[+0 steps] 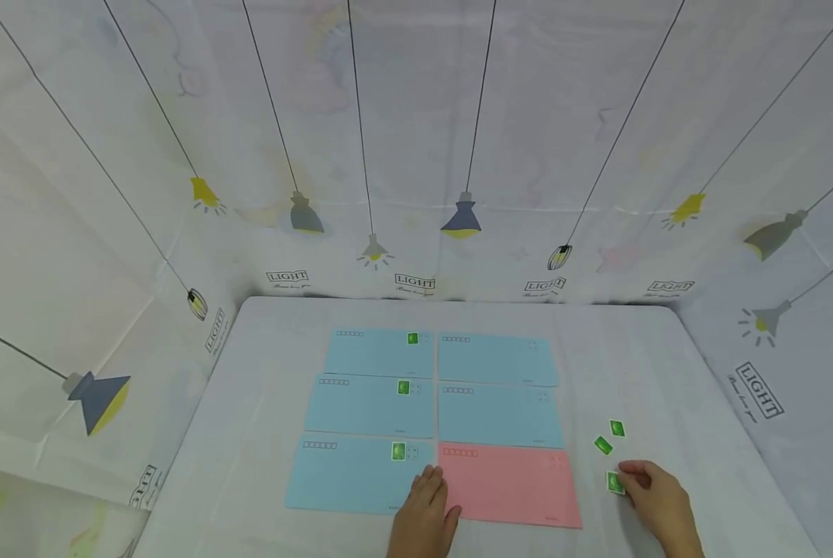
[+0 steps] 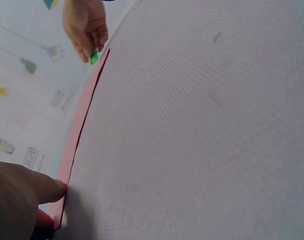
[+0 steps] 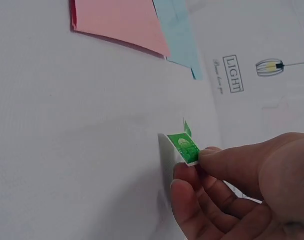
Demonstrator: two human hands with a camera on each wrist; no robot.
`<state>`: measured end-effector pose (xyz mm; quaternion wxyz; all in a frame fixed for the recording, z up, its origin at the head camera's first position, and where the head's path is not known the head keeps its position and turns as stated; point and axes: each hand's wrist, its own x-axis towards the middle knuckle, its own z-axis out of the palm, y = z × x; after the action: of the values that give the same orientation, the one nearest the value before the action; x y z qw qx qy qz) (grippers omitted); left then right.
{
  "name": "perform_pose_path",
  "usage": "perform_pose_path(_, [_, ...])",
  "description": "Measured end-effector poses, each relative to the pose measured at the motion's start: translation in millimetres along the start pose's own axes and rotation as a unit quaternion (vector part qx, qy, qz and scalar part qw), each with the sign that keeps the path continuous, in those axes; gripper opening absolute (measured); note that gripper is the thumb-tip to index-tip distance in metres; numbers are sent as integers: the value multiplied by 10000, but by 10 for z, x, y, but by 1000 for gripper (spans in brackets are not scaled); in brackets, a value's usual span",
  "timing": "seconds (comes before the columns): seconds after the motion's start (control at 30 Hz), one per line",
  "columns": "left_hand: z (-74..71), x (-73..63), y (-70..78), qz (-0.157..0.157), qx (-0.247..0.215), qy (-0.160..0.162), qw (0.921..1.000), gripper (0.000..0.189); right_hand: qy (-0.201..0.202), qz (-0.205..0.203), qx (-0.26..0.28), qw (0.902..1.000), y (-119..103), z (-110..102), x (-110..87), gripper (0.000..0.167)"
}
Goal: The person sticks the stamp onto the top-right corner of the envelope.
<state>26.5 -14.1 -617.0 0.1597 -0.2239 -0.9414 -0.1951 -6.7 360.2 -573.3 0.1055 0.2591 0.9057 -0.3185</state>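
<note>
My right hand (image 1: 660, 508) pinches a green postage stamp (image 3: 184, 148) by one edge between thumb and fingers, right of the pink envelope (image 1: 507, 484). In the right wrist view the stamp is tilted and held off the white surface. Two more green stamps, one upper (image 1: 617, 428) and one lower (image 1: 603, 446), lie beyond that hand. My left hand (image 1: 421, 515) rests, fingers extended, where the pink envelope meets the lower left blue envelope (image 1: 346, 477). In the left wrist view its thumb (image 2: 54, 190) touches the pink envelope's near edge.
Blue envelopes lie in two columns, with the pink one at the lower right. Each left-column envelope carries a green stamp (image 1: 398, 451); the upper right (image 1: 496, 360) and middle right (image 1: 500, 416) ones show only printed stamp marks. White cloth (image 1: 702, 403) covers the table, and lamp-print curtains surround it.
</note>
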Motion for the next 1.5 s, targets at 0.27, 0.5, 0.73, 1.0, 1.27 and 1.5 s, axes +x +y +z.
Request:
perform_pose_path(0.27, [-62, 29, 0, -44, -46, -119, 9999, 44, -151, -227, 532, 9982, -76, -21, -4, 33])
perform_pose_path(0.5, [-99, 25, 10, -167, -187, -492, 9985, 43, -315, -310, 660, 9968, -105, 34, -30, 34])
perform_pose_path(0.73, [-101, 20, 8, -104, -157, -387, 9991, 42, -447, -681, 785, 9936, -249, 125, -70, 31])
perform_pose_path(1.0, [-101, 29, 10, -60, -111, -304, 9995, 43, -606, -1223, 588, 9889, -472, 259, -78, 32])
perform_pose_path(1.27, [-91, 19, 15, -147, -139, -426, 9989, 43, -640, -1460, 286, 9868, -610, 470, -82, 21])
perform_pose_path(1.5, [-93, 22, 9, -141, -111, -330, 9993, 43, -419, -1571, 97, 9866, -667, 574, -97, 16])
